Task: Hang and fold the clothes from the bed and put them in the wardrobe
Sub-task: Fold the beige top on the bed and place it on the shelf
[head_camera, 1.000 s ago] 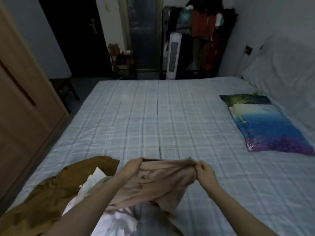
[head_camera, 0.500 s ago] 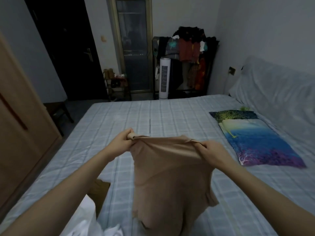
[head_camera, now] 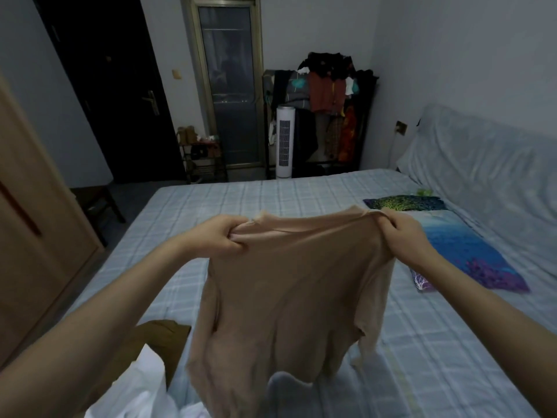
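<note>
Head view: a person stands at the foot of a bed (head_camera: 301, 191), arms stretched forward over a checked blue-grey cover.
Left hand (head_camera: 221, 236): fingers curled tight, gripping the top left edge of a beige top (head_camera: 289, 285).
Right hand (head_camera: 402, 236): fingers curled over the top right edge of the same garment, gripping it.
Beige top: held up above the bed, stretched between both hands along its upper edge, body hanging down; a sleeve dangles on the right side.
Brown garment (head_camera: 162, 342): lies on the bed at lower left, below the left forearm.
White garment (head_camera: 141, 393): bunched at the bottom left corner, just beside the brown one.
Wardrobe (head_camera: 33, 224): wooden, along the left edge, door closed.
Pillow (head_camera: 461, 245): blue printed, on the bed at right.
Far wall: a clothes rack (head_camera: 328, 113) piled with garments, a white tower fan (head_camera: 284, 141) beside it.
</note>
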Tool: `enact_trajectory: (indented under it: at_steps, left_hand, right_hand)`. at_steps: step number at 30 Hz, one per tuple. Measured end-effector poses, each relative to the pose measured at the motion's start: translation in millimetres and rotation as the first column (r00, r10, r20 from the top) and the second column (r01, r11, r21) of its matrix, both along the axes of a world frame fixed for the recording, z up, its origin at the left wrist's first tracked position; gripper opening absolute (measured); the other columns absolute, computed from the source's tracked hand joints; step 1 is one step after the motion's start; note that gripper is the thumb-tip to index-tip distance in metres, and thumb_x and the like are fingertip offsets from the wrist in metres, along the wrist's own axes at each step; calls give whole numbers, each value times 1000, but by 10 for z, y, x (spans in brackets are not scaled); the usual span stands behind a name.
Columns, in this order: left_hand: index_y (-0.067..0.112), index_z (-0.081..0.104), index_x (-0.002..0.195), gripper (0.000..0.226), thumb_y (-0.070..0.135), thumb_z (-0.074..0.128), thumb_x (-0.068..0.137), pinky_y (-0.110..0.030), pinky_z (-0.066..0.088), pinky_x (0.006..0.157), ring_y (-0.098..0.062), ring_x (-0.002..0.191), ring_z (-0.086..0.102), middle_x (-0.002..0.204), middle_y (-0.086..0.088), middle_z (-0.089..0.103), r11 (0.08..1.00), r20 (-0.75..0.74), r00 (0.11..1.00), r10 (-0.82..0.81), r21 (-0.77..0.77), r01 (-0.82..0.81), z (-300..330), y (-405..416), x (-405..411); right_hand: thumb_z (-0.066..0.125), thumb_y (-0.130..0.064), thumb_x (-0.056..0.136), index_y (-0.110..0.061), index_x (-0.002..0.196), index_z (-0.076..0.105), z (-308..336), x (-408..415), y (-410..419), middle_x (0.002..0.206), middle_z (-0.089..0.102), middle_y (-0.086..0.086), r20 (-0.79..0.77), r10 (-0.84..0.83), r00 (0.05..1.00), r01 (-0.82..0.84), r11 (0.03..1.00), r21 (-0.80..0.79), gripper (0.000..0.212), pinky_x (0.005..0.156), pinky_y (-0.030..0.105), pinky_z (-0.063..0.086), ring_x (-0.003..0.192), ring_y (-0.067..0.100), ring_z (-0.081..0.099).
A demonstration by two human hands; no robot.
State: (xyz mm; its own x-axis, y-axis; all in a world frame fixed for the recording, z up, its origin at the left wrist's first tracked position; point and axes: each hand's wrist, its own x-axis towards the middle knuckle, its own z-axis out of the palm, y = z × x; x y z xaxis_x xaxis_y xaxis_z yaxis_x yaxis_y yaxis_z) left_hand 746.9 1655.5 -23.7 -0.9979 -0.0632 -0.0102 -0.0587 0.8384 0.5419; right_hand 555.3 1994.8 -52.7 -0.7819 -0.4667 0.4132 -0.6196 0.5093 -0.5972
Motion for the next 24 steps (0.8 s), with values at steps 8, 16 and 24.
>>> enact_trajectory:
  at_steps: [8,16,24]
  left_hand:
    - [22,72,70,54,74,75,57,-26,48,61,-9,63,62,64,9,66,994,361,926,110,-26,-108,-318,-232,250]
    - [24,74,95,40,49,77,64,-31,55,79,-18,93,70,95,2,74,978,479,877,21,173,-118,-989,-368,767]
    - [28,73,71,25,52,79,74,-19,47,64,-4,65,59,65,13,61,943,823,567,-38,217,-252,-1719,-131,1178]
  right_hand:
    - [61,-38,91,-16,55,49,-169,-18,261,51,38,-4,191,134,972,-166,973,161,44,52,24,25,49,9,38]
    - [54,-24,75,-21,55,51,-396,73,498,53,43,-5,449,232,863,-411,840,355,21,57,30,31,52,9,40]
    - [52,-41,91,-24,65,55,-1430,217,671,64,57,-7,252,21,967,-204,655,727,32,61,24,39,75,15,60]
